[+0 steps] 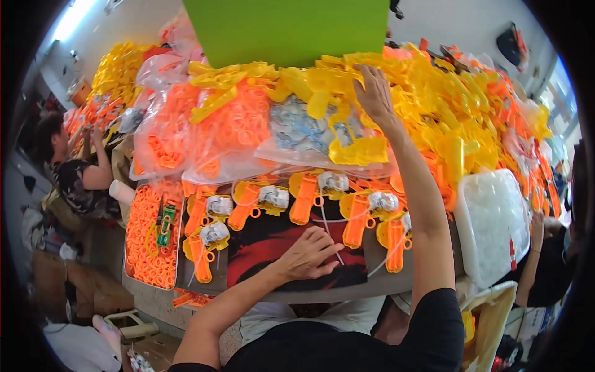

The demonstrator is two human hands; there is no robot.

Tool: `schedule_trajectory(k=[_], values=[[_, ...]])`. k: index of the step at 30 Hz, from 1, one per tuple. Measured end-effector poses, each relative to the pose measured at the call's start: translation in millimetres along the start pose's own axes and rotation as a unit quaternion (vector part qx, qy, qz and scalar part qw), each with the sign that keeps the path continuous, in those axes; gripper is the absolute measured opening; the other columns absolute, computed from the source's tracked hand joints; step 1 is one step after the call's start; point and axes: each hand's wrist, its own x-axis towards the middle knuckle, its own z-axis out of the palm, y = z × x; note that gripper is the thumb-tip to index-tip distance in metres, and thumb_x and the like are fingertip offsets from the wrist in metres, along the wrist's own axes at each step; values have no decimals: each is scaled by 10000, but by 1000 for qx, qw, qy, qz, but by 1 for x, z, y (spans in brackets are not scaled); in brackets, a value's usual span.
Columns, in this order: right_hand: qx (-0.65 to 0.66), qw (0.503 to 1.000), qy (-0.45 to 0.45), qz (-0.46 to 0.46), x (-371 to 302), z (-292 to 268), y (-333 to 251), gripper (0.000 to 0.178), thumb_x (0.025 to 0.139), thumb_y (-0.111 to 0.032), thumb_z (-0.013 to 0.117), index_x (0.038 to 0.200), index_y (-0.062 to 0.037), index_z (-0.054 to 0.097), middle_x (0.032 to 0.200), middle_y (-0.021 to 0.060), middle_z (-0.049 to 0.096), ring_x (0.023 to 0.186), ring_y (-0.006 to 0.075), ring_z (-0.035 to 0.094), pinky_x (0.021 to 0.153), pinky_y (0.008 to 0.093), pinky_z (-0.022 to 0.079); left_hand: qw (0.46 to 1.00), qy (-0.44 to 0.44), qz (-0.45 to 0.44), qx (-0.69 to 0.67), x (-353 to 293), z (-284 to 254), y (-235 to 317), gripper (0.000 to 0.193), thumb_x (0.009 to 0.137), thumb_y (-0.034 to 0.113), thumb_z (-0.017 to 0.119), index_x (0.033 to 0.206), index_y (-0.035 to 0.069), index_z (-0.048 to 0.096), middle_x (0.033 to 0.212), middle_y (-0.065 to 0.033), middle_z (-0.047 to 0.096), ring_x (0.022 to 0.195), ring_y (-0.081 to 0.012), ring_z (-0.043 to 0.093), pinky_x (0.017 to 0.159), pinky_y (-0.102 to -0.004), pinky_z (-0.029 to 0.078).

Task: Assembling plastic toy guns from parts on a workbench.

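Note:
My left hand (310, 254) hovers low over a red-and-black mat (248, 248), its fingers loosely bent and apart, with nothing visible in them. A thin clear tube (326, 226) runs down past its fingertips. Stretched far forward, my right hand (374, 93) touches or hangs just above the heap of yellow plastic parts (427, 105), fingers extended. Around the mat lie several half-built toy water guns, among them one with an orange grip (304, 198) and one with a clear mechanism (382, 201), each set in a yellow shell half.
On the left stands a tray of orange rings (149, 248) holding a green tool (166, 225). Bags of orange parts (232, 118) line the back, below a green panel (285, 31). A white tub (494, 223) is at right. Other people sit at the left (80, 167) and right (545, 260).

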Motion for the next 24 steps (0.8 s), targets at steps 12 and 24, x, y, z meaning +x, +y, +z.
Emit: schedule_trajectory(k=[12, 24], values=[[189, 951, 230, -79, 78, 19, -52, 182, 1060, -166, 543, 1081, -16, 644, 936, 92, 707, 848, 171, 639, 785, 320, 504, 996, 85, 22, 3, -4, 12, -15, 424, 804, 287, 759, 1132, 34, 670, 1025, -114, 607, 1049, -315, 561, 1013, -457, 421], [217, 874, -434, -32, -219, 6, -231, 246, 964, -141, 658, 1153, 17, 674, 984, 202, 722, 885, 323, 702, 802, 382, 525, 961, 202, 186, -20, -70, 13, 91, 203, 820, 220, 689, 731, 115, 540, 742, -23, 538, 783, -217, 568, 783, -368, 475]])
